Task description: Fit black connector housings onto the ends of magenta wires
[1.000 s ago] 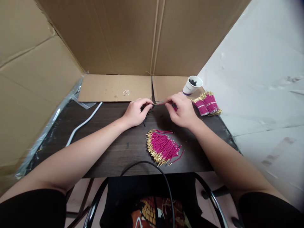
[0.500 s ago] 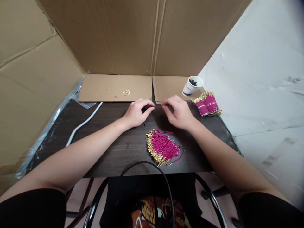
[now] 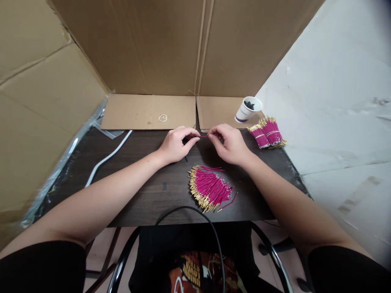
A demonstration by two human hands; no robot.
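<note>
A short, thin magenta wire point(image 3: 204, 136) stretches level between my two hands above the dark tabletop. Its left end is in the pinched thumb and fingers of my left hand point(image 3: 177, 144). My right hand point(image 3: 228, 143) grips the other end the same way. Both wire ends are covered by fingertips. A small black piece point(image 3: 186, 159) shows just below my left hand. Nearer to me lies a loose pile of magenta wires point(image 3: 212, 185), with gold tips mostly to the left and silvery tips to the right.
Tied bundles of magenta wires point(image 3: 265, 133) lie at the right edge. Behind them, a paper cup point(image 3: 242, 113) holds small black pieces point(image 3: 249, 105). A white loop point(image 3: 163, 118) rests on flat cardboard point(image 3: 128, 112). A pale cable point(image 3: 106, 156) runs at left; a black cable point(image 3: 186, 208) crosses the front edge.
Both hands keep their hold on the wire in nearly the same place. The whole view has shifted very slightly; nothing else has visibly moved.
</note>
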